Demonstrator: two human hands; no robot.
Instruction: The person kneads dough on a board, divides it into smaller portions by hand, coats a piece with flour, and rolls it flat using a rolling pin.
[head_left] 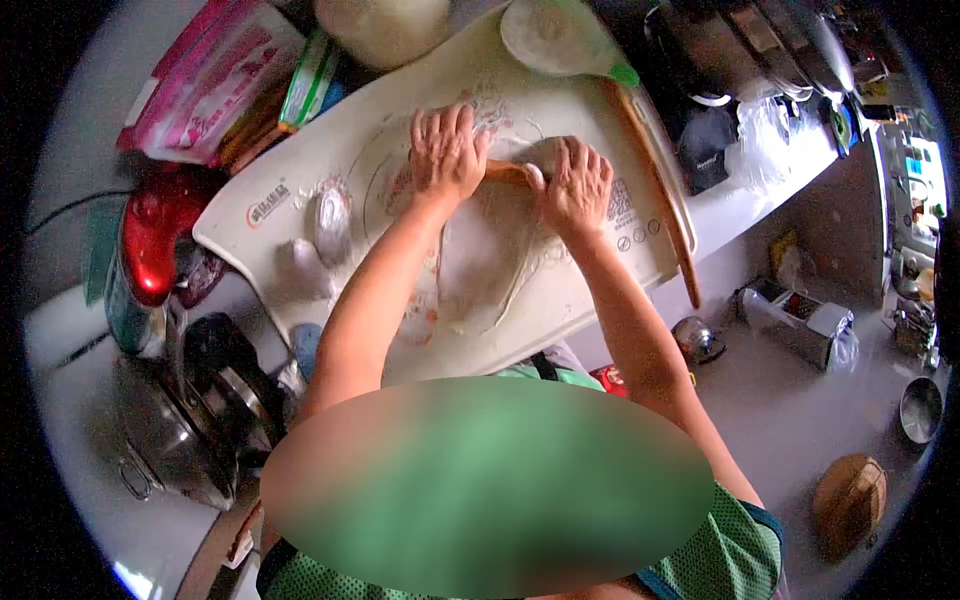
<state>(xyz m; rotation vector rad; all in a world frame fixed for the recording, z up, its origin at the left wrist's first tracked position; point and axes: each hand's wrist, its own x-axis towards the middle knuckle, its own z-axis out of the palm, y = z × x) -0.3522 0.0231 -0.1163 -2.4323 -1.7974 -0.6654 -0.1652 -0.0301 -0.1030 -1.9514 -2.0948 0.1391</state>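
Observation:
On a pale floured mat (pixel 330 150) lies a flat sheet of dough (pixel 480 260), its near part spread toward my body. A wooden rolling pin (pixel 512 172) shows between my hands at the sheet's far end, with dough around part of it. My left hand (pixel 448 155) rests over the pin's left part, fingers pointing away from me and slightly apart. Over the right part lies my right hand (pixel 577 185), its fingers bent forward. The pin's ends are hidden under both hands. Two whitish pieces (pixel 332 222) lie on the mat to the left.
A long wooden stick (pixel 655 180) lies along the mat's right edge. At the back stands a bowl of white powder (pixel 550 38) near a dark appliance (pixel 750 45). Pink packaging (pixel 215 80), a red object (pixel 152 235) and metal pots (pixel 165 430) are on the left.

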